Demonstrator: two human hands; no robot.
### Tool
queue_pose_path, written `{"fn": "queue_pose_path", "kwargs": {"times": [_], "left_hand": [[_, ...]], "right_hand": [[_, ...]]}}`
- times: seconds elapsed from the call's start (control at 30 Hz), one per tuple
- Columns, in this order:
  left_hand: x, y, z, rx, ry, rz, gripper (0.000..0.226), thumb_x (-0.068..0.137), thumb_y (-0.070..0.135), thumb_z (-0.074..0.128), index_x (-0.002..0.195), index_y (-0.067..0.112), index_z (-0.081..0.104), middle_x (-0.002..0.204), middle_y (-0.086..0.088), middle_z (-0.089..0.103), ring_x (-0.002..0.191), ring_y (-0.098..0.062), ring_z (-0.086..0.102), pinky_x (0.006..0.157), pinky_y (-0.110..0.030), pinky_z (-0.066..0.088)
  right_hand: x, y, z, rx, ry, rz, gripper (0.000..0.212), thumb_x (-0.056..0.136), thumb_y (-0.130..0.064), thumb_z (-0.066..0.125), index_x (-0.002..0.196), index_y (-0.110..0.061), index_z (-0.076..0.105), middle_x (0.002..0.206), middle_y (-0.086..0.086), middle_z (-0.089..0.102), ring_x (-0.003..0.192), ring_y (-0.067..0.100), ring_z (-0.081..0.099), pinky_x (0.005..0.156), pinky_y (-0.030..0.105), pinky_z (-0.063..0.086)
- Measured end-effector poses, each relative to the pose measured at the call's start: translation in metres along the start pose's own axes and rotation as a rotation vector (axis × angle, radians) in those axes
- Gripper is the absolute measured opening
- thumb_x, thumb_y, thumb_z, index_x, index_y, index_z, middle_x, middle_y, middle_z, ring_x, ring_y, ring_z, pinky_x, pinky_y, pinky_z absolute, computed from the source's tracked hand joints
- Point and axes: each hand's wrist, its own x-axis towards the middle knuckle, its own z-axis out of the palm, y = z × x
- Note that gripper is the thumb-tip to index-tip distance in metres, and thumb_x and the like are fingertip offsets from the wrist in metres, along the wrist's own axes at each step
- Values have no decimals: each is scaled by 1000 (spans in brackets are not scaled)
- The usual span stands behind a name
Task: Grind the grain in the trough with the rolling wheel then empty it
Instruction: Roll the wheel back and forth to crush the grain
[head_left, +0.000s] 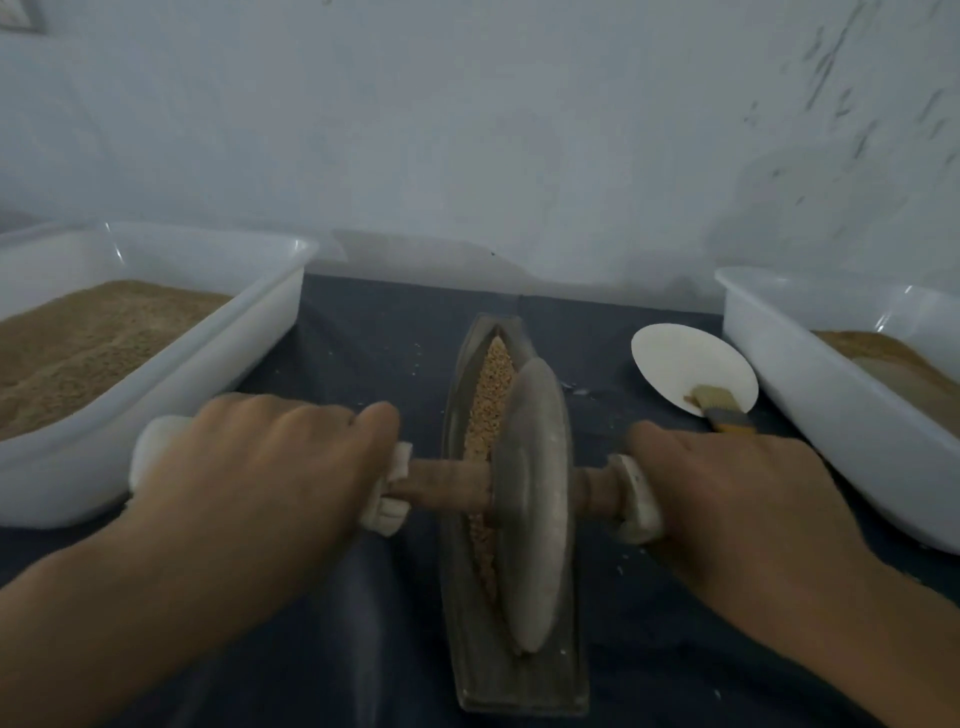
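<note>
The trough (470, 649) lies in the lower middle of the frame on the dark surface (363, 332), its long axis running from the bottom edge up toward the wall, so one pointed end faces me and the other points away. One strip of grain (485, 410) fills its groove along that same line. The single rolling wheel (535, 499) stands on edge in the groove, its disc in line with the trough, about midway along it. Its wooden axle (441, 486) crosses the trough at right angles, running left to right across the frame.

My left hand (260, 473) wraps over the white-padded grip (387, 506) on the left end of the axle, fingers curled around it. My right hand (727, 493) grasps the padded grip on the right end the same way. Both hands sit level with each other, one on each side of the wheel.

Two white tubs stand on the surface: one tub (249, 364) at the middle left, holding brown meal, and a second tub (810, 374) at the middle right, holding a little of it. Between the trough and the right tub lies one white plate (675, 358), with one brush (719, 408) resting on its near rim.
</note>
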Motion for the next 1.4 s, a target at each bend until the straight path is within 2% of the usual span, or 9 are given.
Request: {"fn": "queue_pose_path", "kwargs": {"times": [0.13, 0.33, 0.53, 0.67, 0.77, 0.87, 1.0, 1.1, 1.4], "left_hand": [[20, -2, 18, 135, -122, -61, 42, 56, 37, 78, 73, 26, 41, 54, 6, 50, 42, -20, 52, 44, -25, 29], [103, -43, 87, 139, -194, -237, 19, 86, 37, 55, 93, 22, 45, 91, -6, 64, 81, -32, 62, 61, -34, 36], [82, -33, 82, 102, -189, -265, 30, 84, 40, 58, 85, 27, 31, 88, 0, 62, 78, -27, 62, 60, -32, 37], [21, -9, 40, 116, -176, -173, 47, 67, 43, 73, 78, 35, 28, 59, 13, 40, 45, -7, 35, 43, -22, 15], [-12, -3, 19, -48, -93, -118, 53, 55, 43, 78, 72, 36, 28, 50, 12, 29, 36, -10, 35, 37, -23, 33], [-18, -3, 14, -87, -71, -102, 43, 64, 39, 70, 71, 34, 28, 49, 10, 28, 34, -15, 39, 37, -31, 41], [22, -5, 32, 210, -123, -189, 34, 69, 50, 60, 75, 33, 32, 57, 12, 46, 45, -13, 46, 44, -21, 13], [73, -24, 63, 171, -204, -255, 25, 84, 46, 52, 85, 30, 34, 86, 4, 61, 77, -23, 62, 53, -27, 31], [59, -22, 73, 57, -182, -318, 28, 85, 43, 56, 83, 29, 32, 81, 4, 60, 76, -22, 62, 59, -30, 31]], "right_hand": [[12, 5, 25, -42, -172, 94, 63, 54, -28, 81, 65, -29, 19, 47, -11, 30, 38, 16, 34, 39, 22, 23], [94, 35, 79, -199, 8, 190, 21, 78, -23, 66, 86, -16, 49, 74, 6, 65, 64, 32, 61, 49, 30, 21], [96, 28, 67, -177, -97, 171, 25, 78, -25, 65, 94, -18, 46, 87, 4, 66, 76, 30, 64, 54, 31, 31], [38, 7, 24, -133, -102, 22, 37, 61, -19, 78, 82, -20, 47, 70, -1, 60, 57, 23, 58, 47, 28, 36], [7, -4, -8, -108, 113, -44, 46, 32, -7, 79, 63, -18, 47, 49, 0, 45, 37, 21, 40, 46, 24, 15], [2, -4, -7, -51, 58, -26, 49, 31, -10, 84, 62, -18, 46, 47, -2, 43, 36, 19, 38, 42, 23, 21], [28, 9, 36, -66, -52, 86, 43, 58, -20, 81, 71, -22, 40, 54, -3, 52, 43, 22, 50, 41, 30, 37], [72, 30, 71, -127, -55, 179, 32, 80, -33, 63, 82, -23, 33, 73, 0, 61, 62, 27, 58, 50, 32, 34], [77, 18, 53, -254, -29, 96, 34, 61, -19, 79, 80, -17, 51, 68, 2, 63, 55, 25, 60, 47, 29, 26]]}}
